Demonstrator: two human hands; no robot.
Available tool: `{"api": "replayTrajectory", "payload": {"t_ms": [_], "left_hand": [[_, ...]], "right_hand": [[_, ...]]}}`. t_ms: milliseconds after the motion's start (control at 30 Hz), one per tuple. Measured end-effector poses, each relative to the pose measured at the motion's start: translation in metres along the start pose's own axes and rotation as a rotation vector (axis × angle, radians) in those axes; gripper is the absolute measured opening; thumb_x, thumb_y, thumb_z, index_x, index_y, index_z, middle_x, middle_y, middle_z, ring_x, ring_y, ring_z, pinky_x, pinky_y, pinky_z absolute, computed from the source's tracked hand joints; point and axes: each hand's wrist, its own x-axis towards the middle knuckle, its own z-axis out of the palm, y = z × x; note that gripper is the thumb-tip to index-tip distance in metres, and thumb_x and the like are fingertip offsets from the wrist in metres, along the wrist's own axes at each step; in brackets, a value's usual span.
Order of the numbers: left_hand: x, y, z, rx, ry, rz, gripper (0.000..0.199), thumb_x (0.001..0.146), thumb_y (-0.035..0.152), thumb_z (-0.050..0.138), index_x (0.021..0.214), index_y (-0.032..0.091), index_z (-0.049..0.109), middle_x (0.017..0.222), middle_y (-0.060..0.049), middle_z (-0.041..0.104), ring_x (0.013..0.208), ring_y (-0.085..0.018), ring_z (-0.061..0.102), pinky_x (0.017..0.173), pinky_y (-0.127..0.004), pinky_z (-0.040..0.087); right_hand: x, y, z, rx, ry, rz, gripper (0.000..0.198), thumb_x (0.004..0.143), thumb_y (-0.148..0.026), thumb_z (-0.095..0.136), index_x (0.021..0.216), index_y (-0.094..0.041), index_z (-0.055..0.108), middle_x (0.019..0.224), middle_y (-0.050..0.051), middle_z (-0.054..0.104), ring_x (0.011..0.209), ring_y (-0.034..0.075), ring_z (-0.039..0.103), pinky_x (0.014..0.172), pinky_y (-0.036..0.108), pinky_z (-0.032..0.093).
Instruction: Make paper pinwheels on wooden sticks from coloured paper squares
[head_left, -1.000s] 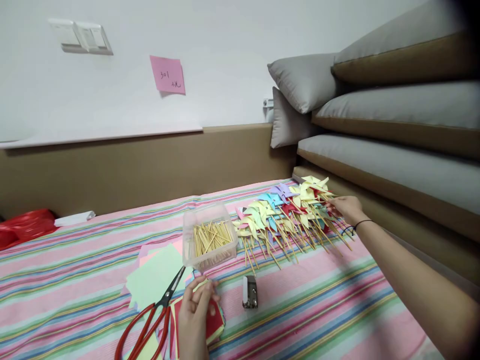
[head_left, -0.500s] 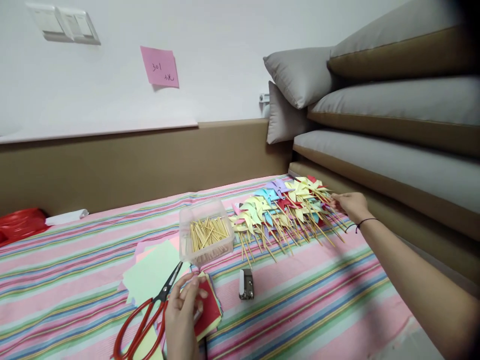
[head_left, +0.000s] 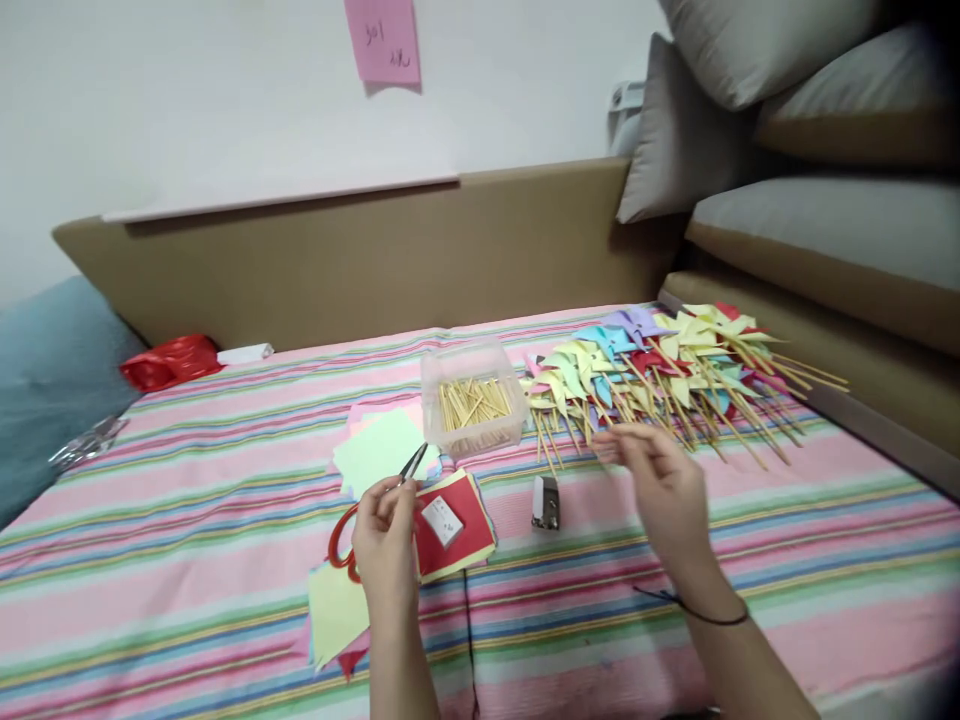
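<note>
My left hand (head_left: 386, 535) is over the red-handled scissors (head_left: 341, 540), its thumb and index finger brought together; whatever is between them, if anything, I cannot make out. Beside it lies a stack of square paper sheets (head_left: 469, 515), red on top, with a small white printed card (head_left: 442, 521) on it. My right hand (head_left: 667, 495), fingers loosely bent and slightly blurred, hovers in front of the paper pinwheels (head_left: 637, 360) with nothing visible in it. A small metal-and-white item (head_left: 546, 502) sits on the cloth between the hands.
A clear plastic box (head_left: 472, 435) of short wooden sticks stands behind the stack. Pale green sheets (head_left: 382, 445) and yellow sheets (head_left: 337, 610) lie at left. A red plastic bag (head_left: 172, 362) is at the back left. Stacked cushions (head_left: 840, 230) rise at right.
My right hand has left the pinwheel sticks at the far right and come back toward the middle. My left hand's fingers have drawn together. The view has turned left and down.
</note>
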Motion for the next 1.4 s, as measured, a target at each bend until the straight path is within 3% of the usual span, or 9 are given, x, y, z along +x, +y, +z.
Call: {"api": "replayTrajectory", "payload": {"t_ms": [167,333,467,567,667,900,1100,1267,1400], "left_hand": [[0.008,-0.006,-0.018,0.250,0.022,0.164,0.031,0.070,0.037,0.069,0.093,0.019,0.057,0.083,-0.004,0.069,0.080,-0.017,0.063,0.069,-0.026,0.046],[-0.001,-0.015,-0.015,0.846,-0.343,0.409,0.032,0.072,0.024,0.066,0.103,0.020,0.056,0.106,-0.008,0.065,0.102,-0.025,0.058,0.089,-0.038,0.042],[-0.011,-0.019,-0.008,1.194,-0.465,0.447,0.041,0.073,0.016,0.061,0.113,0.015,0.053,0.112,-0.013,0.061,0.108,-0.030,0.052,0.091,-0.040,0.040],[-0.010,-0.021,-0.010,1.302,-0.485,0.367,0.046,0.072,0.016,0.063,0.116,0.014,0.051,0.111,-0.015,0.062,0.107,-0.031,0.054,0.087,-0.039,0.041],[-0.007,-0.022,-0.016,1.256,-0.497,0.292,0.043,0.070,0.017,0.066,0.110,0.017,0.052,0.103,-0.013,0.065,0.100,-0.029,0.059,0.080,-0.035,0.042],[0.004,-0.013,-0.041,0.656,-0.329,0.110,0.055,0.063,0.029,0.076,0.110,0.023,0.047,0.097,-0.006,0.065,0.081,-0.020,0.063,0.070,-0.030,0.046],[0.005,-0.002,-0.051,0.217,-0.118,-0.047,0.051,0.066,0.036,0.075,0.105,0.022,0.044,0.113,-0.006,0.052,0.078,-0.012,0.064,0.072,-0.027,0.050],[-0.001,-0.011,-0.040,0.232,-0.276,-0.139,0.047,0.075,0.037,0.066,0.109,0.022,0.038,0.115,-0.008,0.052,0.079,-0.014,0.065,0.072,-0.030,0.051],[-0.003,-0.025,-0.031,0.474,-0.448,-0.066,0.048,0.072,0.024,0.070,0.109,0.021,0.040,0.118,-0.012,0.056,0.095,-0.021,0.062,0.080,-0.034,0.049]], "right_hand": [[-0.047,0.008,0.062,-0.114,-0.473,-0.137,0.012,0.087,-0.018,0.054,0.095,-0.020,0.063,0.090,0.006,0.071,0.084,0.019,0.067,0.076,0.032,0.054],[-0.077,0.028,0.085,-0.562,-0.848,-0.326,0.014,0.085,-0.008,0.055,0.086,-0.016,0.066,0.091,0.007,0.070,0.090,0.021,0.062,0.082,0.032,0.049],[-0.078,0.036,0.091,-0.723,-0.939,-0.327,0.012,0.085,-0.009,0.056,0.082,-0.015,0.066,0.090,0.006,0.070,0.093,0.020,0.060,0.084,0.029,0.045],[-0.076,0.036,0.096,-0.781,-0.954,-0.300,0.009,0.084,-0.012,0.058,0.081,-0.016,0.066,0.089,0.007,0.070,0.093,0.022,0.059,0.081,0.030,0.044],[-0.076,0.034,0.100,-0.851,-0.963,-0.273,0.008,0.083,-0.014,0.059,0.082,-0.015,0.067,0.089,0.008,0.070,0.092,0.024,0.061,0.076,0.031,0.043],[-0.074,0.037,0.100,-0.901,-0.983,-0.250,0.021,0.090,-0.018,0.048,0.076,-0.017,0.065,0.078,0.008,0.070,0.076,0.022,0.064,0.063,0.028,0.037],[-0.071,0.045,0.098,-0.782,-0.771,-0.145,0.016,0.089,-0.021,0.042,0.084,-0.018,0.056,0.068,0.004,0.065,0.063,0.019,0.062,0.057,0.026,0.037],[-0.071,0.046,0.097,-0.662,-0.622,-0.102,0.014,0.089,-0.024,0.039,0.080,-0.020,0.049,0.057,0.001,0.058,0.053,0.019,0.059,0.052,0.026,0.036],[-0.068,0.035,0.094,-0.514,-0.457,-0.145,0.013,0.090,-0.027,0.042,0.082,-0.020,0.049,0.063,0.002,0.062,0.058,0.019,0.063,0.054,0.026,0.042]]}}
